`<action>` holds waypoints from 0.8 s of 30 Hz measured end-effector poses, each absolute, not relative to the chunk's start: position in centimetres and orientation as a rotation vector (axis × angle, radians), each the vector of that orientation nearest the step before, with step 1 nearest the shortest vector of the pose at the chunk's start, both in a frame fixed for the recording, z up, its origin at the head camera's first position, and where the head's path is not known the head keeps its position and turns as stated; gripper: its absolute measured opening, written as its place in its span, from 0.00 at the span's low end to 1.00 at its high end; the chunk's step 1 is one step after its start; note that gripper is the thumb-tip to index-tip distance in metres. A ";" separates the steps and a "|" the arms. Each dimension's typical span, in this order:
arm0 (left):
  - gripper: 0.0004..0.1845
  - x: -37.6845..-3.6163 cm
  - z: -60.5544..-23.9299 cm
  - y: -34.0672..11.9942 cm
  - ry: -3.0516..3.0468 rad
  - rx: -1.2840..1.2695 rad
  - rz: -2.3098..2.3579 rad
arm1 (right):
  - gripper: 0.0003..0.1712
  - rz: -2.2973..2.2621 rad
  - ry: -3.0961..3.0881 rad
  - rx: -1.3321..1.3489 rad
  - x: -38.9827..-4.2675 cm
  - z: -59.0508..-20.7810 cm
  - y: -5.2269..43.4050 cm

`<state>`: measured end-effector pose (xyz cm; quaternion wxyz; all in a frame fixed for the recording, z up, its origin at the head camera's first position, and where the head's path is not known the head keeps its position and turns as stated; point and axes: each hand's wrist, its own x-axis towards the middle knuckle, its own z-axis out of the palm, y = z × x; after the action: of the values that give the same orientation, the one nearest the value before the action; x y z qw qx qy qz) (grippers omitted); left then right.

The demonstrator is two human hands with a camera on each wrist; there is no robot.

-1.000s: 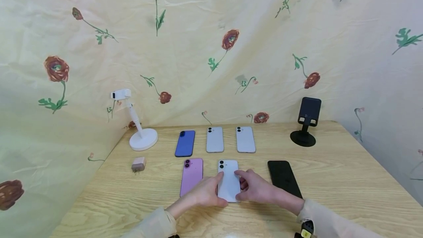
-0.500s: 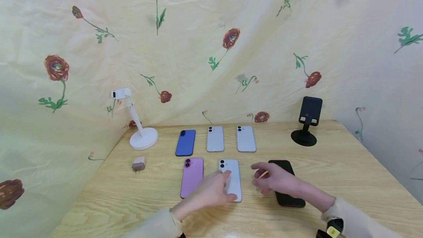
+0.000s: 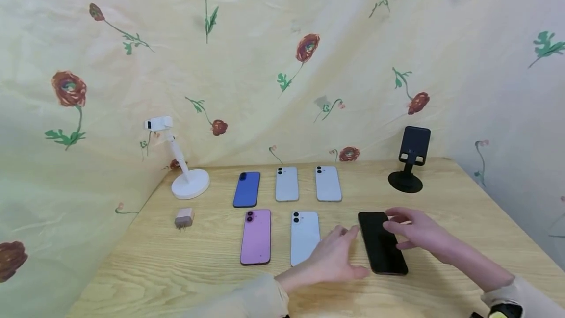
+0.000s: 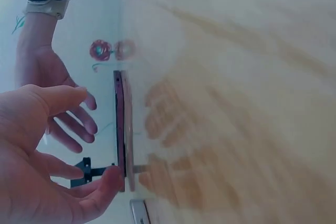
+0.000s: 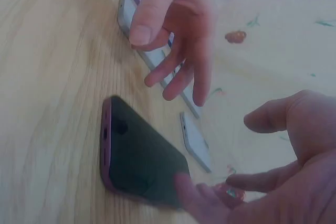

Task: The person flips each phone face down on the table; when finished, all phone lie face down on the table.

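both hands have moved off the white phone [image 3: 304,235] — left hand [image 3: 332,259], right hand [image 3: 418,232] flank the black phone [image 3: 381,248].

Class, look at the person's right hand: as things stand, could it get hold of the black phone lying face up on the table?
Probably yes. The right hand hovers open at the black phone, fingers over its far right edge. The left hand sits at its left side, leaving the top free.

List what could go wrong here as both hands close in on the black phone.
The black phone lies flat, screen up, so a grab by its thin edges could slip. The left hand sits beside the white phone and could nudge it out of its row. The right hand reaches over the phone's far end and could smear the glass.
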<state>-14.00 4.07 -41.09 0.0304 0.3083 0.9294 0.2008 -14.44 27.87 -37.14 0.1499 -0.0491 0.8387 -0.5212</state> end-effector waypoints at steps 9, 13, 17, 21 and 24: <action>0.53 -14.5 -41.8 5.5 2.780 0.909 0.746 | 0.37 -1.437 2.335 0.045 -14.7 -38.2 30.4; 0.53 -14.6 -42.0 5.9 2.727 0.913 0.810 | 0.37 -1.486 2.262 0.069 -14.8 -38.6 30.6; 0.52 -14.6 -42.2 6.2 2.700 0.940 0.815 | 0.36 -1.503 2.237 0.072 -14.7 -38.9 30.5; 0.52 -14.7 -42.3 6.3 2.710 0.951 0.797 | 0.37 -1.509 2.236 0.066 -14.7 -39.1 30.4; 0.53 -14.8 -42.4 6.4 2.720 0.951 0.782 | 0.37 -1.516 2.233 0.064 -14.6 -39.1 30.4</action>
<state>-14.84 6.42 -42.44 0.0778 0.3174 0.9083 0.2611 -14.56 30.42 -39.12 0.2188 0.0231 0.8070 -0.5480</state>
